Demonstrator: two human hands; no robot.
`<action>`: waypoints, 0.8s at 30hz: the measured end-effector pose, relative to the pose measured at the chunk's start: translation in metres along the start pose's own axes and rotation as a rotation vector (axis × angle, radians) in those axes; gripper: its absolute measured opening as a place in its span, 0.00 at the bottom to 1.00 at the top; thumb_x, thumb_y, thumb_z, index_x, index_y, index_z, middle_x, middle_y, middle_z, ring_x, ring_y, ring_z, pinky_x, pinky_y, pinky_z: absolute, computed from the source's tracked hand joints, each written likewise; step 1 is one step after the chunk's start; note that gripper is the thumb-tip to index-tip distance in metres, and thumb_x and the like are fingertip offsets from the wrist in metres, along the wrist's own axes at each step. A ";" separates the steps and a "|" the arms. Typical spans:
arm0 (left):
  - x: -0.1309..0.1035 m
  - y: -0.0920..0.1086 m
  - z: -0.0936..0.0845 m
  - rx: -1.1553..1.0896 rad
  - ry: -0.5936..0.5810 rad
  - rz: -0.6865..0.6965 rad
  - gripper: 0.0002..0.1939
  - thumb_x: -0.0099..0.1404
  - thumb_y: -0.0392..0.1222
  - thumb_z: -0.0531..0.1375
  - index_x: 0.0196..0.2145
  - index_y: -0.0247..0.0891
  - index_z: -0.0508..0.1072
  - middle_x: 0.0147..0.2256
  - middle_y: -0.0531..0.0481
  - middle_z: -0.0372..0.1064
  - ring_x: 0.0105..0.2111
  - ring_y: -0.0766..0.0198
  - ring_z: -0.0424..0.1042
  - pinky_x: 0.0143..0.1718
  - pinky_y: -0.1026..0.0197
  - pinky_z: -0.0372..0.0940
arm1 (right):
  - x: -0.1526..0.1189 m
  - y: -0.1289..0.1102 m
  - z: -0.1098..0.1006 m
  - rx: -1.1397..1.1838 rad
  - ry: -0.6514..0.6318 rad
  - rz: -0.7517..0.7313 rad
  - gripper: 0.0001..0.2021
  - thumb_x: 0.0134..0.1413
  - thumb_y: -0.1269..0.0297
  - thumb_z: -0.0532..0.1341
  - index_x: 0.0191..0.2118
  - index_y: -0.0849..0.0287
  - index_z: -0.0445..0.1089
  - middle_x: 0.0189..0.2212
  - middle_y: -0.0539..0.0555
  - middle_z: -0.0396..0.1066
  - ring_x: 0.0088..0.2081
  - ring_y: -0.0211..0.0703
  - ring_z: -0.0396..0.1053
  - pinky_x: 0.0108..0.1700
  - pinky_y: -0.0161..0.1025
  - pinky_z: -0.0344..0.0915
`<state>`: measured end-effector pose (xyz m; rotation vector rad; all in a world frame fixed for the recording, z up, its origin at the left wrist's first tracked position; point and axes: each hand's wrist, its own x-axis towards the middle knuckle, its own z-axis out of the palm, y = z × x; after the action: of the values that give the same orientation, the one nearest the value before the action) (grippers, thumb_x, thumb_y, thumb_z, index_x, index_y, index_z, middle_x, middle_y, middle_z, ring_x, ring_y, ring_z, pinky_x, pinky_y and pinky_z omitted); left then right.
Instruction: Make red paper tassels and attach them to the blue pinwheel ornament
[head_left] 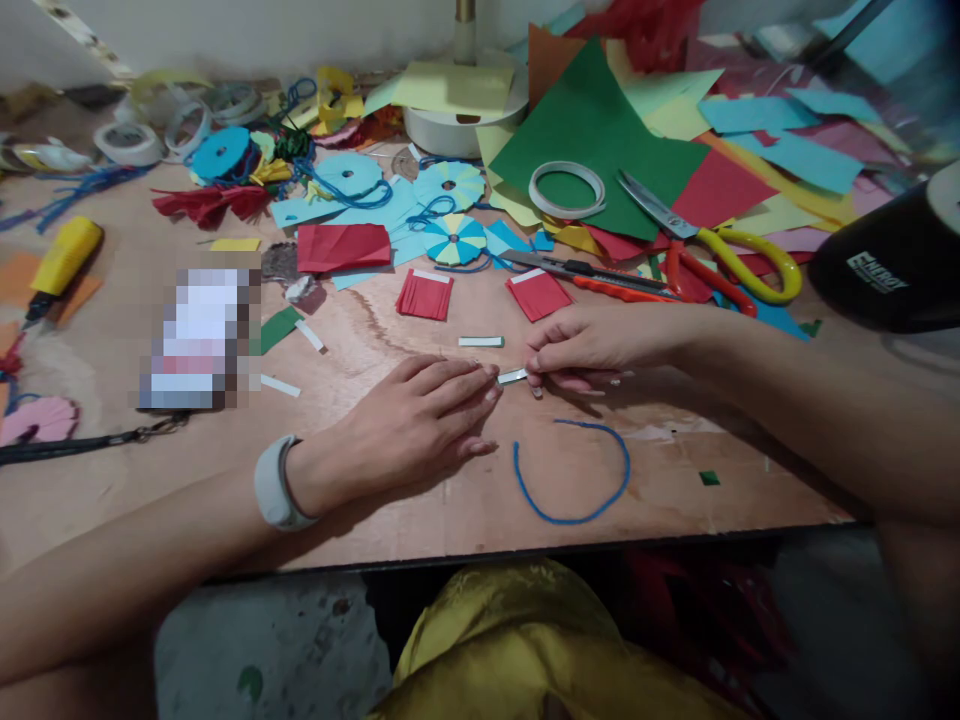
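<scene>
My right hand (566,352) pinches the right end of a small white-and-green strip (513,377) just above the wooden table. At the strip's left end are the fingertips of my left hand (420,415), which lies palm down with its fingers stretched out. A second white-topped strip (481,342) lies just behind. Farther back are two fringed red paper pieces, one on the left (424,295) and one on the right (538,293), each with a white band along its top. Nearer the table's front, a blue cord (571,521) lies in an open curve.
Yellow-handled scissors (701,237), an orange cutter (600,275) and a tape roll (567,190) lie behind my right hand. A black cup (885,260) stands at right, a phone (196,335) at left. Coloured paper (600,140) covers the back.
</scene>
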<state>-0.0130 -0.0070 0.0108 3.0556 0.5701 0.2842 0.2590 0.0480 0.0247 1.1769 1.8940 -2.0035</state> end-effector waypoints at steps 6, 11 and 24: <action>0.000 -0.002 -0.005 -0.038 0.006 0.014 0.22 0.75 0.50 0.56 0.60 0.35 0.70 0.61 0.39 0.69 0.60 0.51 0.70 0.60 0.48 0.65 | -0.002 -0.003 0.000 -0.014 0.019 0.016 0.16 0.66 0.53 0.58 0.35 0.60 0.71 0.16 0.46 0.67 0.13 0.30 0.55 0.17 0.33 0.48; 0.003 -0.002 -0.006 -0.050 0.021 -0.025 0.25 0.75 0.51 0.56 0.61 0.32 0.68 0.59 0.37 0.71 0.57 0.50 0.72 0.57 0.49 0.66 | -0.001 -0.004 0.000 -0.031 0.024 0.032 0.16 0.66 0.52 0.58 0.34 0.59 0.71 0.15 0.47 0.67 0.14 0.31 0.56 0.17 0.33 0.48; 0.006 -0.001 -0.002 0.031 -0.023 0.011 0.27 0.75 0.58 0.52 0.56 0.34 0.73 0.59 0.41 0.69 0.57 0.50 0.69 0.57 0.50 0.64 | -0.001 -0.002 0.001 0.006 0.045 -0.011 0.17 0.67 0.52 0.57 0.33 0.60 0.70 0.14 0.45 0.64 0.13 0.30 0.53 0.17 0.33 0.46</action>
<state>-0.0083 -0.0040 0.0135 3.0884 0.5626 0.2419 0.2580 0.0466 0.0264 1.2254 1.9202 -2.0068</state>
